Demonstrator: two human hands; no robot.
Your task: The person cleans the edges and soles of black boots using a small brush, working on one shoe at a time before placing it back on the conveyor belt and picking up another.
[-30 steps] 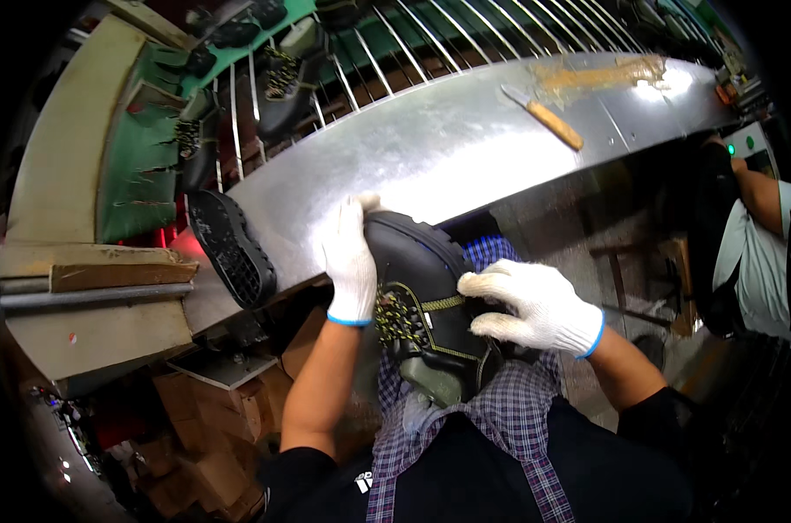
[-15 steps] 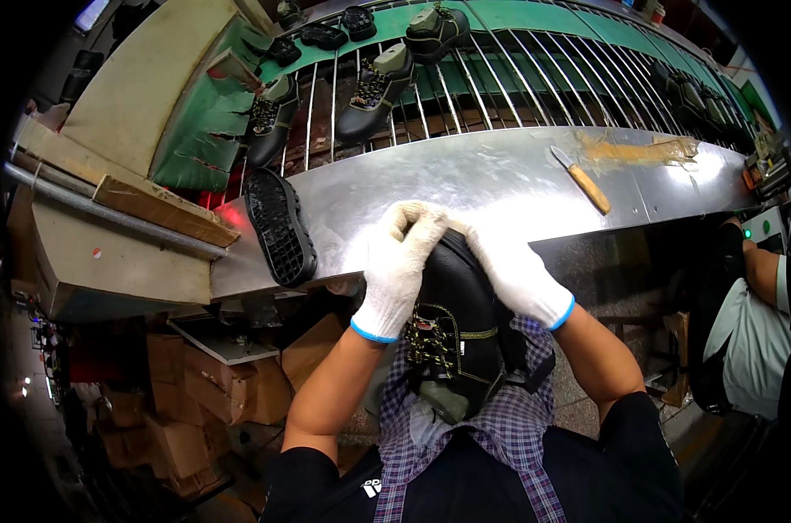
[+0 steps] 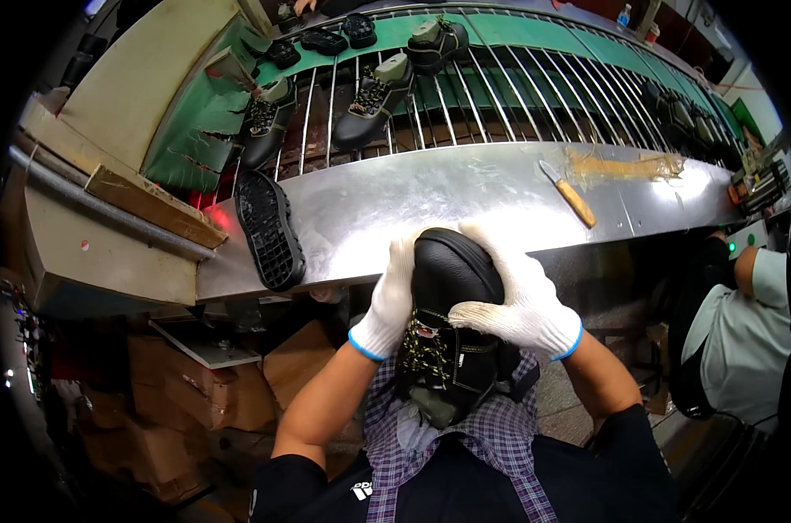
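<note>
A black work shoe (image 3: 452,270) with yellow-and-black laces rests against my plaid apron, its rounded toe turned toward the bench. My left hand (image 3: 390,301), in a white knit glove with a blue cuff, presses along the shoe's left side; its fingertips are partly hidden beside the toe. On the opposite side, my right hand (image 3: 526,301), gloved alike, wraps the shoe with its fingers by the toe and its thumb across the upper near the laces. A loose black sole (image 3: 270,234) with a lugged tread lies at the left of the metal bench (image 3: 387,187).
A wooden-handled knife (image 3: 575,204) lies on the bench, right of centre. Beyond it, a rack of metal bars (image 3: 509,96) carries several black shoes (image 3: 374,100). Cardboard boxes (image 3: 186,379) stand at lower left. Another person (image 3: 744,322) sits at the right.
My hands have come away from the front of the toe to the shoe's two sides, uncovering the toe cap. My right thumb now lies across the upper. The view has shifted slightly.
</note>
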